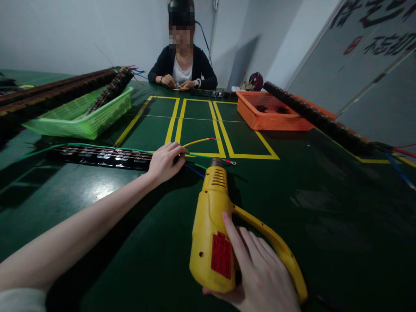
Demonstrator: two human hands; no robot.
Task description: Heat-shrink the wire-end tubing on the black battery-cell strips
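Observation:
In my right hand (256, 264) is a yellow heat gun (211, 216) with a red label, its fingers wrapped round the body and handle. The metal nozzle (216, 162) points away from me, close to the end of a green wire (208, 157) with a ring terminal. My left hand (167, 162) is closed on the wires at the end of a long black strip (100, 157). From its fingers a yellow wire (196, 142) with a red-sleeved tip sticks out to the right. A blue wire (194, 170) runs below, partly behind the heat gun.
A green basket (110, 110) stands at the left with long dark strips (58, 89) across it. At the right an orange basket (276, 121) has another strip (318, 117) leaning over it. Yellow tape lines (216, 125) mark the green table. A person (183, 65) across the table handles wires.

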